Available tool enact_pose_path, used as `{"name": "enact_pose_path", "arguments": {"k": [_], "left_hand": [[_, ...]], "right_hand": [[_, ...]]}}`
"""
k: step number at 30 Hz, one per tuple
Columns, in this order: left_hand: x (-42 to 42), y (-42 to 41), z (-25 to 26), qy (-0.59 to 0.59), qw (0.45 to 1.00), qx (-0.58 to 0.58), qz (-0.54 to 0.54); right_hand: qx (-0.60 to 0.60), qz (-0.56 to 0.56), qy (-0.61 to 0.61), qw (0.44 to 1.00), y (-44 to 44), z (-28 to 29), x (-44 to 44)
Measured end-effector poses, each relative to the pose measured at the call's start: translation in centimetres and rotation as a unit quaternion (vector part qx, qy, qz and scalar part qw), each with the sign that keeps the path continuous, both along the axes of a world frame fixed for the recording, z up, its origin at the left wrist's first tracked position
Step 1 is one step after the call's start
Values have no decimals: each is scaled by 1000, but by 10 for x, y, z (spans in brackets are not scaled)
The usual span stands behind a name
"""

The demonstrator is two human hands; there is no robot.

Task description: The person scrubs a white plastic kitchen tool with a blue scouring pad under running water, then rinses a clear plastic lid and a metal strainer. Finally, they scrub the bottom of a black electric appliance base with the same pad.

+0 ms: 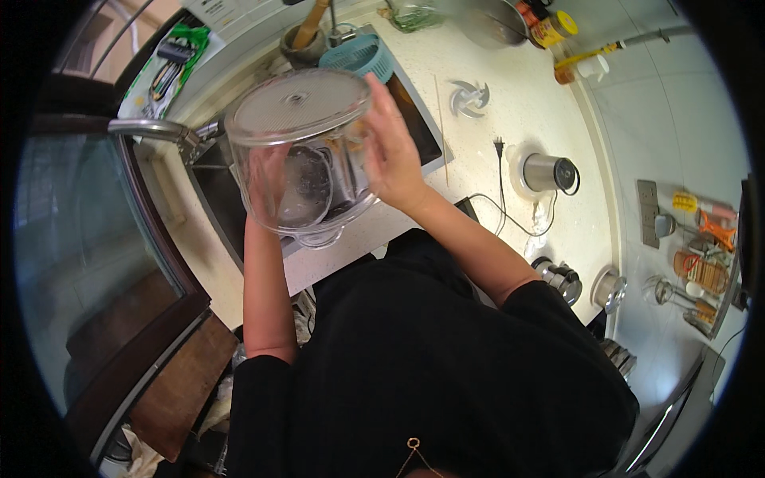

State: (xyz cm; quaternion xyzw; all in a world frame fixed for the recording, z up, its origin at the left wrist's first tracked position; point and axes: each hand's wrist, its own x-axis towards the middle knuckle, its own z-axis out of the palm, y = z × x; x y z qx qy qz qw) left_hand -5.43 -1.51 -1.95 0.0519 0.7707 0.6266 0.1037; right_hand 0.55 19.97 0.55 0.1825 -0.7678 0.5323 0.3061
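Note:
Over the sink (433,149) I hold a clear food-processor bowl (305,134) tilted, its round ribbed base facing up and a clear tab at its lower rim. My right hand (391,149) grips its right side with the fingers spread along the wall. On the other side is my left hand (267,173), seen blurred through the clear wall and pressed against it. A round translucent shape shows through the bowl; I cannot tell whether it is a separate vessel in the sink. The metal faucet (152,128) reaches in from the left.
A blue-green plastic basket (358,57) and a stone mortar (302,51) stand beyond the bowl. On the right counter lie a chopper blade (469,98), a thin stick (442,131), a steel motor unit (547,172) and its corded plug (499,145). A window frame (161,239) edges the left.

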Motion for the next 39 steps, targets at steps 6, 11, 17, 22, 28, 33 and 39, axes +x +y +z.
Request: {"name": "enact_pose_path", "arguments": {"k": [6,11,17,22,28,33,39], "left_hand": [[24,-6,-84,-79,995,-25,-48],[45,13,-97,-116,977,-122,-133],[44,60,-89,-110,971,-134,-167],[38,84,-59,-137,986,2,-90],[25,88,0,110,991,16,-70],[28,49,-24,66,979,182,70],[20,45,16,331,936,102,64]], "right_hand": [[-43,-14,-246,968,15,-44,16],[-360,5,-510,781,42,-95,52],[-408,-25,-499,764,79,-102,74],[-194,-46,-340,919,95,-41,57],[-14,-56,-117,991,95,17,43],[123,-212,-113,963,77,60,33],[144,-155,-46,976,66,29,31]]}}
